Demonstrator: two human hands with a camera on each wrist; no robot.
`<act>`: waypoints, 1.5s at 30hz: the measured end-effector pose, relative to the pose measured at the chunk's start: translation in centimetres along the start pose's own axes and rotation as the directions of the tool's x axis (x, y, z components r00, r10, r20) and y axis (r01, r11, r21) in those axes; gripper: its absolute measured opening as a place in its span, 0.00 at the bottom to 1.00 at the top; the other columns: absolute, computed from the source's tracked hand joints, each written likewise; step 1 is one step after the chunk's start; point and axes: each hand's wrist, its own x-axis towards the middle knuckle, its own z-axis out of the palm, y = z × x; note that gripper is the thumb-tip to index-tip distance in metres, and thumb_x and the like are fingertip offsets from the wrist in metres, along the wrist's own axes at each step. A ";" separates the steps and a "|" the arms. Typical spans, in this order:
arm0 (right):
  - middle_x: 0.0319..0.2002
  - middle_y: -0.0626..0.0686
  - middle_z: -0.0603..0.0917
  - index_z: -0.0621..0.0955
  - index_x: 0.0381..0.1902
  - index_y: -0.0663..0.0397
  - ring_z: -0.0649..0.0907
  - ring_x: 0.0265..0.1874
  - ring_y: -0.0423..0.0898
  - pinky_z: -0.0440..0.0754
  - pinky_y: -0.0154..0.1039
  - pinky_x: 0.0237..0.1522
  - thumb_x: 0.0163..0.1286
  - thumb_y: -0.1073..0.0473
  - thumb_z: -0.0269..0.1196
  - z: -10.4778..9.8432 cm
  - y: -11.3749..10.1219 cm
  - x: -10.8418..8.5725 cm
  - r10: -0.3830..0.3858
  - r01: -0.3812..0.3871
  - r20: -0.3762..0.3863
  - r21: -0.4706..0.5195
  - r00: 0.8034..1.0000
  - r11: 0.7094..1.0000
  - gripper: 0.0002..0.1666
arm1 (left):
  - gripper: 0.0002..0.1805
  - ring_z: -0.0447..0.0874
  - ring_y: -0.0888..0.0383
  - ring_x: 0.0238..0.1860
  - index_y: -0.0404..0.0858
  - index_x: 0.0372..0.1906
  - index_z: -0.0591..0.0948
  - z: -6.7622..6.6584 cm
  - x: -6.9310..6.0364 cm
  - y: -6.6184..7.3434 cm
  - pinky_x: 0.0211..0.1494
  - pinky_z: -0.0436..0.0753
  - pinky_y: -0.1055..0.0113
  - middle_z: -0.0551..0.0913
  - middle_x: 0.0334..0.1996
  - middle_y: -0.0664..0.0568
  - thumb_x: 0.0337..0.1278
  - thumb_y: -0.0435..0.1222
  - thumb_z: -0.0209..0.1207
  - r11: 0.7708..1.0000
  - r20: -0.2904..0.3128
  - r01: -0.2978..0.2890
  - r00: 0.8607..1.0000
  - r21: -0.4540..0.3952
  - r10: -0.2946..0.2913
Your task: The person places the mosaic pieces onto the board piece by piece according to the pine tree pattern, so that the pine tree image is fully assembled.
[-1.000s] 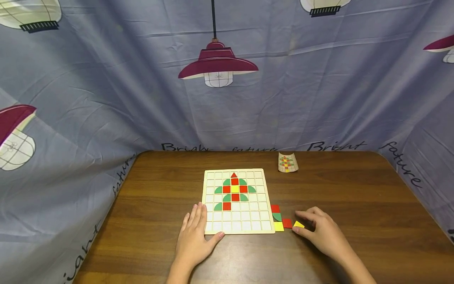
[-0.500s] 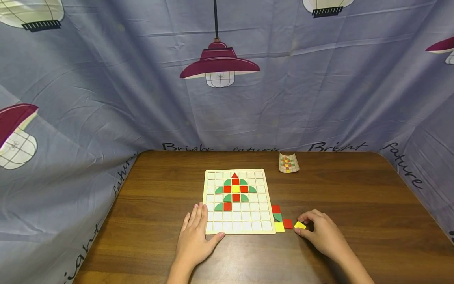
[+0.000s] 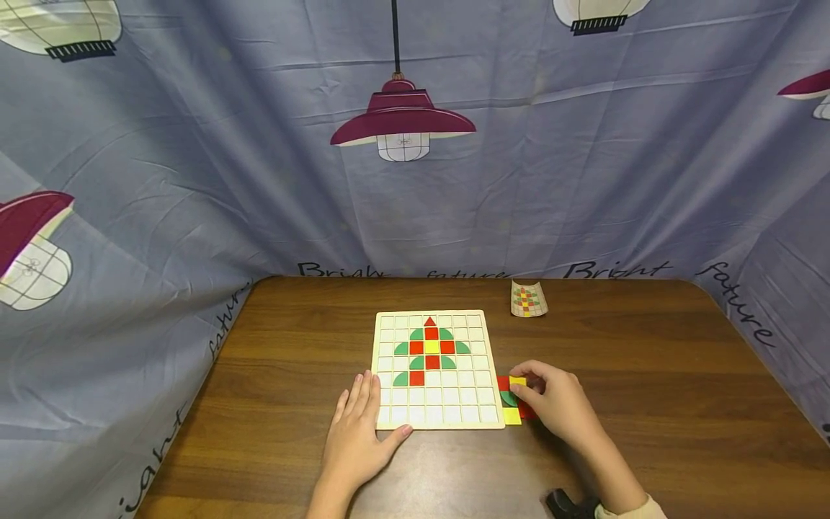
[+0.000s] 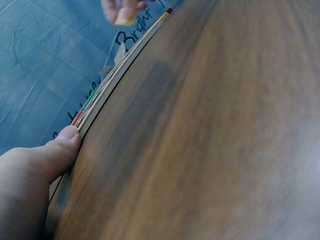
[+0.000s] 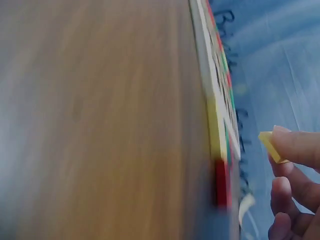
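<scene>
My right hand (image 3: 560,407) pinches a small yellow square tile (image 3: 517,380) between thumb and fingers. In the right wrist view that yellow tile (image 5: 270,146) is off the table. Beneath it lie loose tiles: a red square (image 3: 503,384), a green quarter circle (image 3: 509,398), a yellow square (image 3: 511,416) and a partly hidden red square (image 3: 527,411). They sit along the right edge of a cream grid board (image 3: 441,396). Red, green and yellow tiles form a tree-like shape on the board. My left hand (image 3: 359,436) rests at its lower left corner, fingers straight, thumb along the front edge.
A curled card (image 3: 528,300) with a similar coloured pattern stands near the back of the wooden table (image 3: 622,339). A blue-grey curtain (image 3: 259,180) printed with lamps surrounds the table. A black object (image 3: 563,502) shows by the right wrist.
My right hand has picked the yellow tile up from the table and moved it left, over the loose tiles beside the board. The left hand has stayed put.
</scene>
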 end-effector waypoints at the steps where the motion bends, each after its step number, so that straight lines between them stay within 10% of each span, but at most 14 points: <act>1: 0.25 0.46 0.77 0.85 0.40 0.45 0.73 0.24 0.41 0.69 0.30 0.21 0.60 0.60 0.72 0.4 -0.5 0.3 -0.005 0.005 0.003 0.017 1.000 1.000 0.10 | 0.57 0.52 0.49 0.80 0.35 0.77 0.58 0.0 0.0 0.0 0.81 0.51 0.50 0.57 0.78 0.44 0.54 0.72 0.52 1.000 0.000 0.001 1.000 -0.002 -0.001; 18: 0.28 0.41 0.85 0.87 0.34 0.44 0.76 0.22 0.39 0.75 0.31 0.27 0.55 0.61 0.75 7.6 -6.0 3.6 -0.018 0.009 0.042 0.224 0.999 0.975 0.10 | 0.56 0.51 0.50 0.80 0.35 0.77 0.58 -0.2 0.0 0.1 0.81 0.51 0.50 0.56 0.78 0.45 0.55 0.71 0.53 1.000 0.010 0.006 1.000 -0.014 -0.006; 29: 0.38 0.41 0.84 0.87 0.35 0.40 0.83 0.44 0.44 0.76 0.47 0.50 0.54 0.53 0.77 10.4 -6.7 3.0 -0.087 0.091 -0.064 0.067 0.994 0.994 0.11 | 0.56 0.52 0.49 0.80 0.35 0.77 0.59 -0.2 -0.1 0.1 0.81 0.52 0.50 0.57 0.78 0.44 0.55 0.71 0.53 1.000 0.003 -0.002 1.000 -0.007 0.002; 45: 0.32 0.40 0.81 0.89 0.25 0.41 0.79 0.35 0.42 0.74 0.41 0.39 0.52 0.52 0.78 10.7 -6.6 2.7 -0.178 0.174 -0.098 -0.048 0.979 0.984 0.06 | 0.56 0.50 0.50 0.80 0.35 0.77 0.58 -0.2 -0.1 0.0 0.81 0.51 0.49 0.56 0.78 0.44 0.55 0.72 0.51 1.000 0.010 0.006 1.000 -0.007 -0.005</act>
